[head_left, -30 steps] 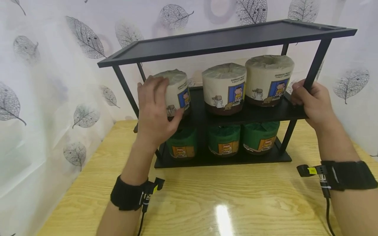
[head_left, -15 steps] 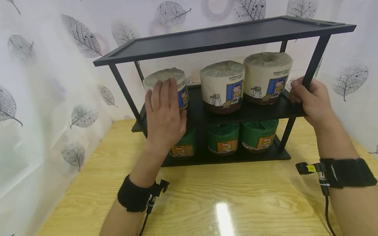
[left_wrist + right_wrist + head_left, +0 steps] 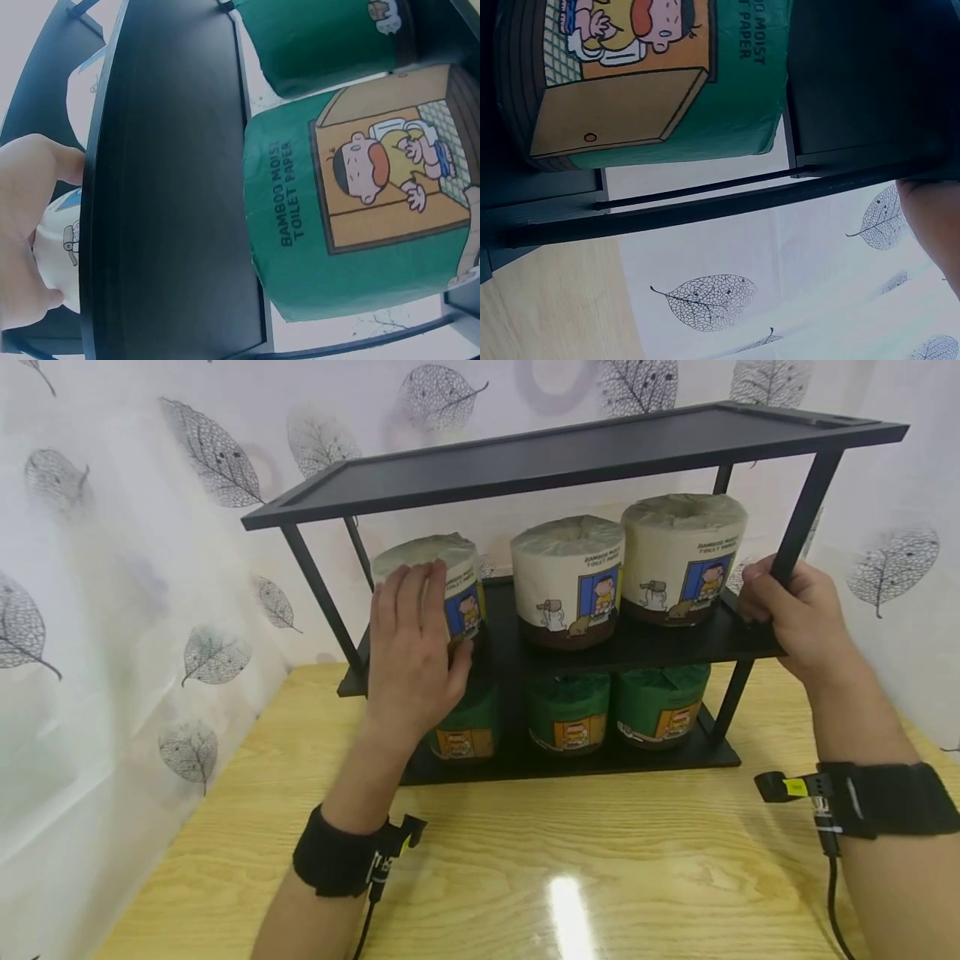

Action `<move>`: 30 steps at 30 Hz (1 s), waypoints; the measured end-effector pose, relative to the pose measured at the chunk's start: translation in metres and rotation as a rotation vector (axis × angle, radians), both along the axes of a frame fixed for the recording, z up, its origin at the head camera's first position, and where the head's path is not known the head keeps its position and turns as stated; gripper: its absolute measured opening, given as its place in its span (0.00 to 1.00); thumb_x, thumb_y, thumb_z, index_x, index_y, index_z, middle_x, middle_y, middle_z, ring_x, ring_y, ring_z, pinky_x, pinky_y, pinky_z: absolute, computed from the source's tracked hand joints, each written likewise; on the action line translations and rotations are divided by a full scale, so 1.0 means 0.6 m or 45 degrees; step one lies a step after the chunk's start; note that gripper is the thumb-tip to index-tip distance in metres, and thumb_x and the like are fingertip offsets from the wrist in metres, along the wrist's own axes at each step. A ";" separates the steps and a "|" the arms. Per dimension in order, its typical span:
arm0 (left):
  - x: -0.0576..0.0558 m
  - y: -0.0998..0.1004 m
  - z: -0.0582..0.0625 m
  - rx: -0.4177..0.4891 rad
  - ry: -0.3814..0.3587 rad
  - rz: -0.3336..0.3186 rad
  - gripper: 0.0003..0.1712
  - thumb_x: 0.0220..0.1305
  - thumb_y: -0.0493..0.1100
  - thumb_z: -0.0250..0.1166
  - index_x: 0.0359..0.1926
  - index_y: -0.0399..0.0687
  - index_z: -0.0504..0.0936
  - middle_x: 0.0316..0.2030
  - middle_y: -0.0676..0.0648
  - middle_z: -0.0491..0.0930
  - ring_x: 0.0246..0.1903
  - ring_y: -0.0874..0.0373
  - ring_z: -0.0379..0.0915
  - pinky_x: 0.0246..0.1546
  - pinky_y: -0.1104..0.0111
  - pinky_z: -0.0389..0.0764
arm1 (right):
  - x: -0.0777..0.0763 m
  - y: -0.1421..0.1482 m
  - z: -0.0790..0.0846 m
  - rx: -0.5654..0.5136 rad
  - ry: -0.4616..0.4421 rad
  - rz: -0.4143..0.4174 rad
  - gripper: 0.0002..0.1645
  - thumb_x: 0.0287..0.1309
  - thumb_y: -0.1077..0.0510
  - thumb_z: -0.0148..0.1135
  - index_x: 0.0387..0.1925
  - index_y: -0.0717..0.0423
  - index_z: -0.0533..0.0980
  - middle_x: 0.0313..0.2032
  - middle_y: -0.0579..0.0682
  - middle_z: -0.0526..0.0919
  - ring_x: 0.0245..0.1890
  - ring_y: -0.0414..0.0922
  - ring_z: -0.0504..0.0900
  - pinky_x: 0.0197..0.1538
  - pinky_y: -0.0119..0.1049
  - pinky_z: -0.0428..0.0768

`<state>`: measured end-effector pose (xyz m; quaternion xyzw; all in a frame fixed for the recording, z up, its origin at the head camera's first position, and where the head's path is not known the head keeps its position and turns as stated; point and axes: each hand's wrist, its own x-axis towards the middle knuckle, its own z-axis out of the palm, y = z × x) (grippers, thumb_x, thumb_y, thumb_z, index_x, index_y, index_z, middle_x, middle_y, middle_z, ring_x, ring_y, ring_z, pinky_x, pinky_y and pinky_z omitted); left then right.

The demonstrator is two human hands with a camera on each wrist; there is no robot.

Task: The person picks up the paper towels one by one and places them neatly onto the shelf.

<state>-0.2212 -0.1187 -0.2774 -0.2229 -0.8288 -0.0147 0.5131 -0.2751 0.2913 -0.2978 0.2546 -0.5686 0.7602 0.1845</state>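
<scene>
A black two-tier rack (image 3: 525, 468) with a top panel stands on the wooden table. Three white toilet rolls in printed wrappers sit on its middle shelf: the left roll (image 3: 461, 560), the middle roll (image 3: 567, 585) and the right roll (image 3: 682, 560). My left hand (image 3: 412, 652) lies against the front of the left roll, fingers mostly straight and side by side, covering part of it. In the left wrist view, the thumb and another digit touch that white roll. My right hand (image 3: 798, 614) grips the rack's right front post (image 3: 806, 518) near the middle shelf; some fingertips are hidden.
Green toilet rolls stand on the bottom shelf, including a left one (image 3: 465, 727), a middle one (image 3: 570, 714) and a right one (image 3: 663, 706). The wooden table (image 3: 600, 843) extends in front. A leaf-print curtain (image 3: 150, 568) hangs behind and at the left.
My left hand has shifted from the left roll's left side rightward across its front, fingers drawn together. My right hand stays on the post; the rolls stand almost where they were.
</scene>
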 end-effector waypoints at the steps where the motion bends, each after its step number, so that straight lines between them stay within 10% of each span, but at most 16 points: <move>1: 0.000 -0.003 0.001 0.002 0.001 -0.019 0.42 0.62 0.47 0.65 0.71 0.35 0.60 0.66 0.34 0.64 0.67 0.39 0.56 0.73 0.49 0.56 | 0.000 0.001 0.001 0.008 -0.005 0.009 0.08 0.69 0.69 0.52 0.32 0.65 0.74 0.18 0.49 0.66 0.20 0.43 0.64 0.28 0.33 0.64; 30: -0.028 -0.049 0.005 0.206 -0.100 -0.435 0.33 0.61 0.42 0.67 0.64 0.36 0.66 0.62 0.37 0.68 0.66 0.42 0.59 0.73 0.54 0.56 | 0.000 0.002 -0.001 0.010 -0.048 0.035 0.08 0.69 0.68 0.55 0.30 0.63 0.72 0.18 0.49 0.66 0.21 0.44 0.64 0.29 0.34 0.65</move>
